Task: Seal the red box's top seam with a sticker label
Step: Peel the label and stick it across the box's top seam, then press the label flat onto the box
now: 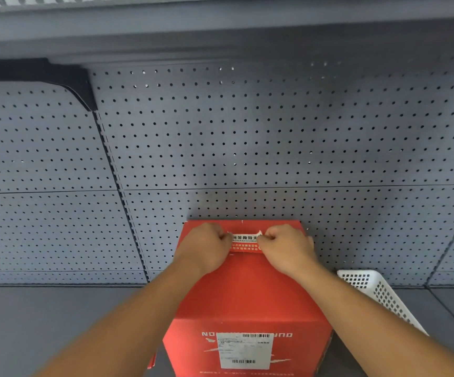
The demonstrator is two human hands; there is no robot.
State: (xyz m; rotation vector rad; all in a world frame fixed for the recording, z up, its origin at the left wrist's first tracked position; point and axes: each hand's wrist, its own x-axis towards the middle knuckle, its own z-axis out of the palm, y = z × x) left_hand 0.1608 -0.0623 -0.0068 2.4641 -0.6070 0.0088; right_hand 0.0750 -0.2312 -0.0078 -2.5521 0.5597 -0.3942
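A: Where is the red box (247,295) from where you sit?

B: I see it low and centre, standing on the grey shelf (57,330), with its far edge up against the pegboard (247,131) at the back. Its top faces me. The near side carries a white shipping label (245,351) with barcodes.

A: And the sticker (245,242)?

B: It lies across the far part of the box top, white above with dark print, red below. Its upper right corner looks curled up off the cardboard.

A: What are the hands doing?

B: I have both fists curled on the box top, one at each end of the sticker. The left hand (207,247) has its fingers bunched at the sticker's left end. The right hand (285,248) does likewise at the right end, near the curled corner. Whether they pinch the ends or press them flat, I cannot tell.

A: Anything else nearby?

B: A white basket (378,292) with holes leans tilted just to the right of the box, behind the right forearm.
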